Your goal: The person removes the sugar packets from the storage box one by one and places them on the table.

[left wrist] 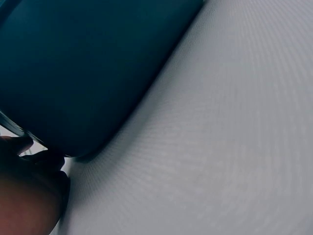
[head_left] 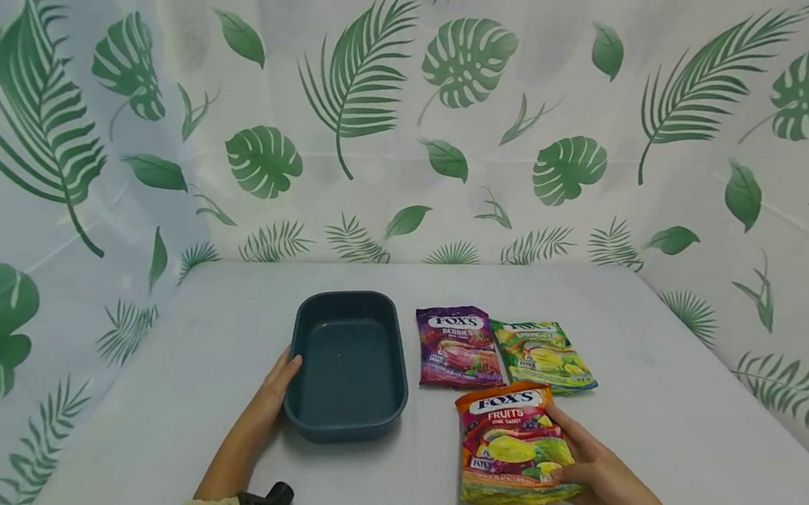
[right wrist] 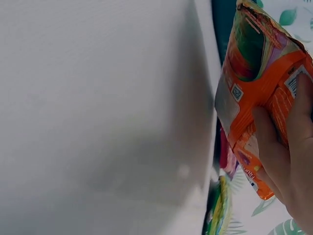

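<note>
My right hand [head_left: 605, 474] grips an orange Fox's Fruits candy bag [head_left: 506, 446], thumb on the front and fingers behind. The bag is tilted above the white surface; the right wrist view shows its orange back [right wrist: 264, 98] with fingers spread across it. A dark teal rectangular plastic tub [head_left: 346, 376] stands left of the bag with nothing inside. Against the tub's left side rests my left hand [head_left: 272, 393], its fingertips at the rim. In the left wrist view the fingers [left wrist: 46, 159] are dark and partly cut off beside the tub's wall [left wrist: 88, 73].
Beyond the held bag lie a purple Fox's Berries bag [head_left: 457, 349] and a green-yellow Fox's Springtea-like bag [head_left: 547, 357], side by side and touching. A white cloth [head_left: 688, 390] covers the table. Leaf-printed curtains [head_left: 387, 123] enclose the back and sides.
</note>
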Demonstrator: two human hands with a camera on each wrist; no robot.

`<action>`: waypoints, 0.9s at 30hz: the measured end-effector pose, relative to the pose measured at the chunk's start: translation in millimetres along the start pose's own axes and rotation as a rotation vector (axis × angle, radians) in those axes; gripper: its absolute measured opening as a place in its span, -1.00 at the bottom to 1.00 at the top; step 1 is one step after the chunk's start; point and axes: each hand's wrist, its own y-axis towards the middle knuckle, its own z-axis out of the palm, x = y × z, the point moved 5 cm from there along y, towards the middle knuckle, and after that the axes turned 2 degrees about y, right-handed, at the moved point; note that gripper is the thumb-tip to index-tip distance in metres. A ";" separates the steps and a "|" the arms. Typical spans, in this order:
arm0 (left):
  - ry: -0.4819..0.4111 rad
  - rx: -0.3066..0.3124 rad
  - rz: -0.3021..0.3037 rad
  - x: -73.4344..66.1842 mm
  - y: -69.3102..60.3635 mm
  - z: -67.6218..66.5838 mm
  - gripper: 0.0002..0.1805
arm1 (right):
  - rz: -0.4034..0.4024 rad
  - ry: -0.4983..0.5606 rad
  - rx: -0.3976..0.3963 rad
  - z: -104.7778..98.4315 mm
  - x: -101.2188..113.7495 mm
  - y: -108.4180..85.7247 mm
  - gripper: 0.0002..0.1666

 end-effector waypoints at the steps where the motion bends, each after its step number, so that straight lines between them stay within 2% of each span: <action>1: 0.001 -0.001 -0.002 -0.2 0.0 -0.1 -0.29 | 0.006 -0.001 0.001 -1.2 -1.3 -0.4 0.15; 9: 0.002 -0.018 -0.007 0.8 0.3 -1.1 -0.29 | 0.038 0.021 0.000 -9.4 -11.3 -1.8 0.13; 16: 0.001 -0.024 -0.026 0.7 0.3 -0.8 -0.26 | 0.041 -0.010 -0.008 -19.1 -17.3 -1.5 0.11; 27: 0.010 -0.013 -0.022 -1.2 -3.6 -0.3 -0.25 | 0.049 -0.099 -0.050 -31.8 -20.9 -1.5 0.10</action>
